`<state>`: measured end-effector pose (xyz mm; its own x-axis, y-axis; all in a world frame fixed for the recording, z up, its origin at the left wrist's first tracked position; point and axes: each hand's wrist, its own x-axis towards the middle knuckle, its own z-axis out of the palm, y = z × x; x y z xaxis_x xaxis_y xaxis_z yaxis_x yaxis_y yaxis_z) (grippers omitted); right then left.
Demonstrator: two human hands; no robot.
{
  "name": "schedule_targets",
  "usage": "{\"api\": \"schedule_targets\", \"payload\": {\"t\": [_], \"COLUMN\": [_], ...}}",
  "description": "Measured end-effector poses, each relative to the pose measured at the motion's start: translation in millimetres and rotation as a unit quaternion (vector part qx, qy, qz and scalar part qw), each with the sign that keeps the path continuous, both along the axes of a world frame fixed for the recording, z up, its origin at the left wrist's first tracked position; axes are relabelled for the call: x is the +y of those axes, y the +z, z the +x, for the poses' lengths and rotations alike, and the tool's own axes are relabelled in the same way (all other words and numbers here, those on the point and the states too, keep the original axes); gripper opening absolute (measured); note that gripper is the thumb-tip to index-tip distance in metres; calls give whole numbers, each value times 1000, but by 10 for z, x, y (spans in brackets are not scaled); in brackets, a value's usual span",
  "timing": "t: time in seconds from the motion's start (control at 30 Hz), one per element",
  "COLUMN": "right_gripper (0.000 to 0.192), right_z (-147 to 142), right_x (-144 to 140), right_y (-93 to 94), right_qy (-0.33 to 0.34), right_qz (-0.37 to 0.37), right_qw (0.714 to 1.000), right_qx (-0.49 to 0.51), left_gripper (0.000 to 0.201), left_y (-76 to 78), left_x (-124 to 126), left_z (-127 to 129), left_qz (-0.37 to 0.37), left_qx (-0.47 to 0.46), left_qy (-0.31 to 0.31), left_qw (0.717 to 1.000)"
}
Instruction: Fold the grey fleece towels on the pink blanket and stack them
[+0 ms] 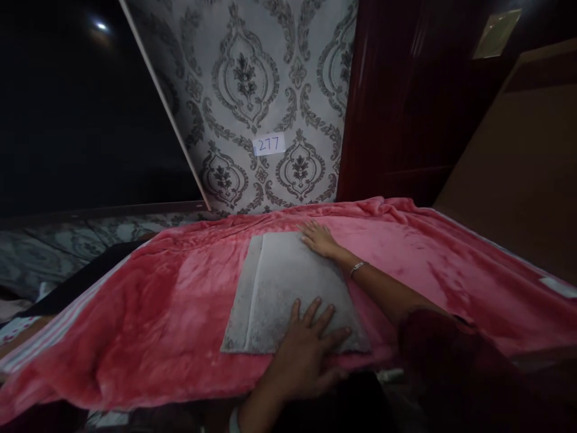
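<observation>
A folded grey cloth (283, 288) lies flat on a pink plush blanket (157, 313). My left hand (306, 352) rests palm down on the cloth's near edge, fingers spread. My right hand (320, 239) lies flat on the cloth's far right corner, with a thin bracelet on that wrist. Neither hand grips anything.
A patterned grey wall (252, 90) stands behind the blanket, with a small label (268, 144) reading 277. A dark red wooden panel (396, 102) is at the right, a brown board (518, 162) further right. Striped and patterned fabric lies at the left.
</observation>
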<state>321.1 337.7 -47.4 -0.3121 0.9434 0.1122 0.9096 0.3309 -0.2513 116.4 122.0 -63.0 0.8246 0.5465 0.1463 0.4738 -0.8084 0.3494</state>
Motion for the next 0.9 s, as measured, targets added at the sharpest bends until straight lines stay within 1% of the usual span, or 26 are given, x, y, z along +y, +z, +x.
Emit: {"api": "schedule_targets", "payload": {"t": [0.07, 0.13, 0.2, 0.23, 0.3, 0.37, 0.47, 0.57, 0.63, 0.77, 0.83, 0.9], "right_gripper": [58, 57, 56, 55, 55, 55, 56, 58, 58, 58, 58, 58], "right_z": [-111, -209, -280, -308, -359, -416, -496, -508, -469, -359, -327, -317], "right_x": [-268, -574, -860, -977, -1137, -1190, -1084, -808, -572, -145, -16, 49], "right_y": [24, 23, 23, 25, 26, 1, -96, -203, -246, -278, -284, -276], "right_qy": [73, 157, 225, 251, 290, 311, 318, 293, 250, 142, 97, 72], "right_qz": [28, 35, 17, 4, -22, -38, -37, -12, -8, -22, -24, -26], "right_qw": [997, 987, 974, 968, 957, 949, 947, 956, 968, 989, 994, 996], "right_qx": [8, 15, 14, 14, 19, 23, 6, -18, -30, -47, -47, -47], "left_gripper": [60, 48, 38, 37, 39, 49, 67, 73, 73, 75, 75, 74], "left_y": [-5, -12, -31, -49, -104, -181, -306, -396, -425, -444, -449, -449], "left_x": [-11, -40, -89, -120, -185, -246, -312, -338, -339, -326, -322, -321], "left_z": [-12, -64, -166, -232, -372, -487, -571, -582, -585, -600, -601, -593], "left_qz": [2, 17, 53, 75, 118, 147, 173, 182, 180, 173, 172, 173], "left_qx": [-32, -75, -107, -114, -105, -77, -30, -11, -8, -12, -14, -16], "left_qy": [-4, 6, 40, 64, 112, 149, 176, 177, 171, 170, 170, 171], "left_qw": [999, 997, 992, 989, 981, 975, 969, 967, 969, 970, 970, 970]}}
